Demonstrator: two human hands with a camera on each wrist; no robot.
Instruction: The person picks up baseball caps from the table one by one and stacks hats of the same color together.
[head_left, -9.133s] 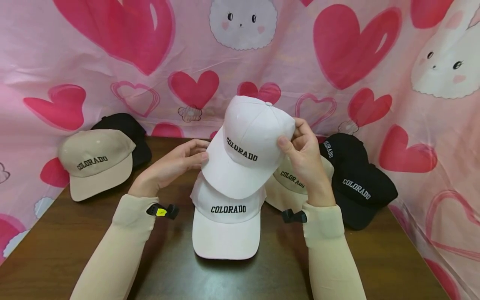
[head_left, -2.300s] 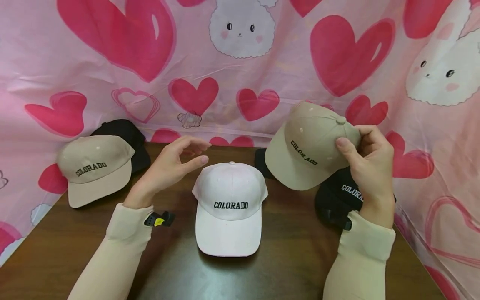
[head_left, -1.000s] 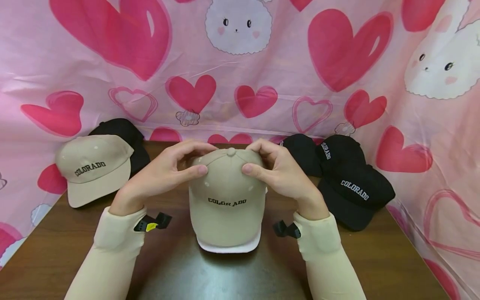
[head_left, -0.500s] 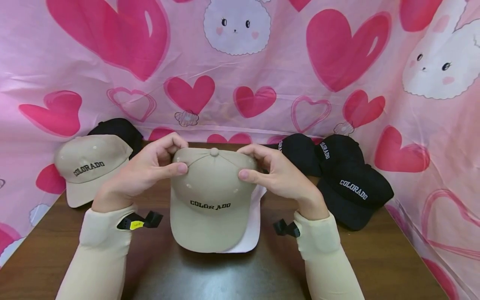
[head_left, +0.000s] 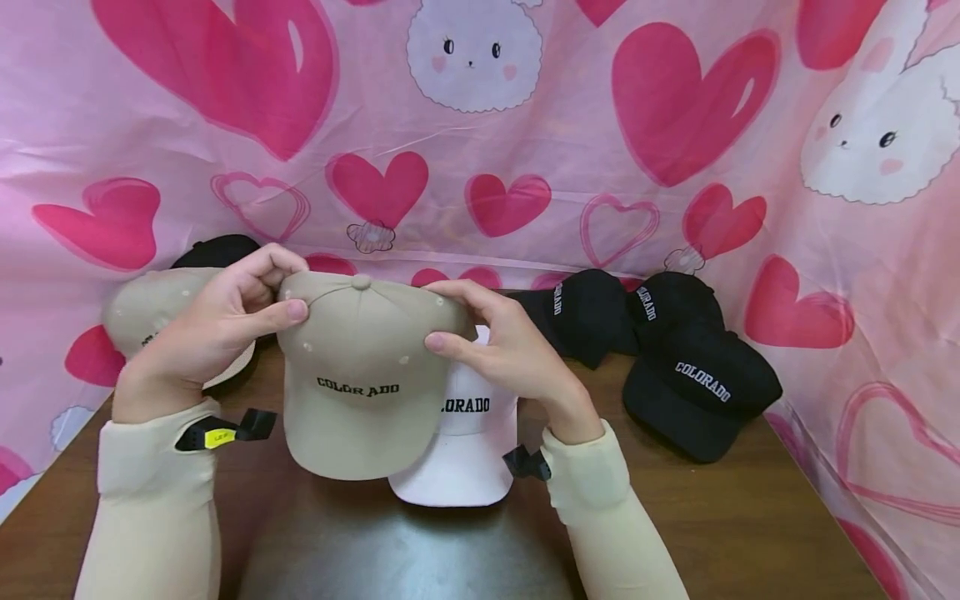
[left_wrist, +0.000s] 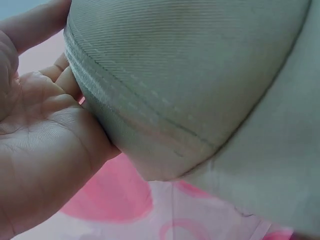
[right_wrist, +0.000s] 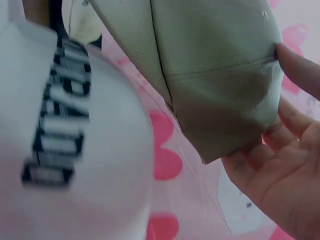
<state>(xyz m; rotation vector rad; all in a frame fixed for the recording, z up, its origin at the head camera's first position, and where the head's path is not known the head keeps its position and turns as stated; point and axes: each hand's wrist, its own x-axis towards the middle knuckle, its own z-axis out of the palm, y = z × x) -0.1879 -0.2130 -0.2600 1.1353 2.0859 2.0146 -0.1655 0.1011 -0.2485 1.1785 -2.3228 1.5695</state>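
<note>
A beige baseball cap (head_left: 356, 350) with COLORADO lettering is held between both hands, raised in front of the table's middle. My left hand (head_left: 217, 312) pinches its left side, thumb in front and fingers behind. On the other side my right hand (head_left: 502, 346) grips the crown's edge the same way, also visible in the right wrist view, where the fingers (right_wrist: 262, 155) lie under the cap's back edge. A white baseball cap (head_left: 461, 467) stands behind and right of the beige one, its left part hidden. Beige fabric (left_wrist: 185, 90) fills much of the left wrist view.
At the far left a second beige cap (head_left: 153, 300) lies before a black cap (head_left: 217, 250), partly behind my left hand. Three black caps sit at the right, the nearest black cap (head_left: 705, 392) facing forward. A pink heart-print cloth (head_left: 562, 108) hangs behind the wooden table (head_left: 675, 517).
Earlier the right hand lifted the beige cap from the right side, and both hands brought it over the white cap. Since then they have carried it left and up, uncovering the white cap's right part.
</note>
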